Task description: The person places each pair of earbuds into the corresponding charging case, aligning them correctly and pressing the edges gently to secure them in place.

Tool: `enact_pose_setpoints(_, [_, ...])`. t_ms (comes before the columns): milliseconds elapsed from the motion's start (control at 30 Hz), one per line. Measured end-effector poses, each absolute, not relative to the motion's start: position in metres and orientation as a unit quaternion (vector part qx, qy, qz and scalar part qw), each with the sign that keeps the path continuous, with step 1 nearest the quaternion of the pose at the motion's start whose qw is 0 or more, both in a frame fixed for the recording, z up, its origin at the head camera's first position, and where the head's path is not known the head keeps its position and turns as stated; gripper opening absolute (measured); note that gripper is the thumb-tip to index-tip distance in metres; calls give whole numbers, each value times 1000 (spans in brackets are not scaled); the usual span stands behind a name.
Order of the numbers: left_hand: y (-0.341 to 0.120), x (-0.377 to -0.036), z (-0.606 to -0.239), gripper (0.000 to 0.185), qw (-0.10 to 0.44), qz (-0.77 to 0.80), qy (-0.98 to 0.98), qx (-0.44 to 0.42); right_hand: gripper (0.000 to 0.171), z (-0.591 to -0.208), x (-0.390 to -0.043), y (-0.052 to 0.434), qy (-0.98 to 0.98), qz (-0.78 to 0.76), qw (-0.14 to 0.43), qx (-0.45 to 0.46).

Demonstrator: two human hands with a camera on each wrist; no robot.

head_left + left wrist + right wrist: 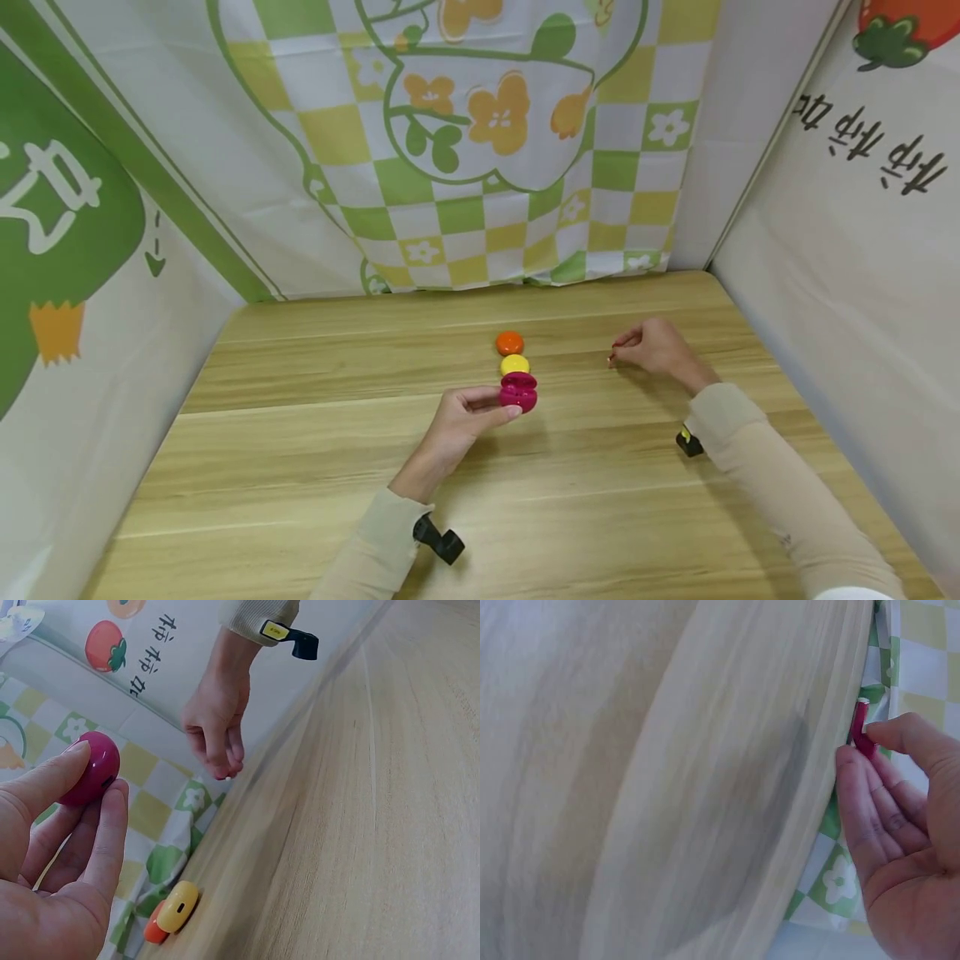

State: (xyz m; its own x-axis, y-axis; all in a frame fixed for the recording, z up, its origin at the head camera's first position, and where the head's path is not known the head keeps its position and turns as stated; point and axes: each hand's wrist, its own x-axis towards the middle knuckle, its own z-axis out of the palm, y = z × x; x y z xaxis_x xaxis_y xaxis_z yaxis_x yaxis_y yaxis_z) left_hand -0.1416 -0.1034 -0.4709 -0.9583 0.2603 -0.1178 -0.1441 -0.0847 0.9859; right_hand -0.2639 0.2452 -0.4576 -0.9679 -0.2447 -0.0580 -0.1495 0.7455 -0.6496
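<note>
My left hand [459, 423] holds a magenta earbud charging case [519, 400] above the table, thumb on one side and fingers on the other. Its lid stands raised in the head view; what sits in the slots is too small to tell. In the left wrist view the same case [97, 769] shows a small dark port. To the right, my right hand [658, 348] pinches a magenta earbud [862, 729] between thumb and fingertips, its stem with a pale tip pointing away from the palm. The earbud is apart from the case and over the table.
Behind the magenta case, a round yellow case [515, 364] and a round orange case [510, 342] lie close together on the wooden table [315, 467]. Printed cloth [480, 225] hangs along the back edge, with white panels on both sides.
</note>
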Motion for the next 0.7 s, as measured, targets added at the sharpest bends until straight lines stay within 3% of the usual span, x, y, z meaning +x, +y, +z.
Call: enact_pose_setpoints(700, [-104, -141, -470, 40, 134, 739, 659, 33, 12, -420, -254, 240, 889, -374, -73, -253])
